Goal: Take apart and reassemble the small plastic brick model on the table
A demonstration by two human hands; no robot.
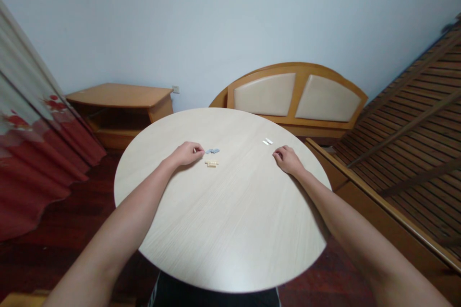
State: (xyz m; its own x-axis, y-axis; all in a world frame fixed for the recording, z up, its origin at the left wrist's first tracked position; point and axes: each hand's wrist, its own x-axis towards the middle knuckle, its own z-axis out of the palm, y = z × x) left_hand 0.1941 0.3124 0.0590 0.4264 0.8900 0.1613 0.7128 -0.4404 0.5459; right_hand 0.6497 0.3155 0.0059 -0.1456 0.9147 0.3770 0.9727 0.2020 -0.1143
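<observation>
On the left half of the round table [223, 211], my left hand [188, 152] rests with its fingers pinched together. Its fingertips are right beside a small cluster of grey-blue pieces [212, 151]; whether they touch, or hold a piece, is too small to tell. Just nearer to me lies a group of small tan pieces [212, 164] that look like building bricks. My right hand [287, 159] lies on the table's right side with thumb and fingers curled together, and what they hold, if anything, is hidden. A little beyond it are a few flat white pieces [267, 141].
A wooden headboard [264, 95] with pale panels leans on the wall behind the table. To the left stand a low wooden cabinet [122, 95] and a red and white curtain [39, 168]. Wooden slats [414, 139] and a wooden board [382, 206] are at the right.
</observation>
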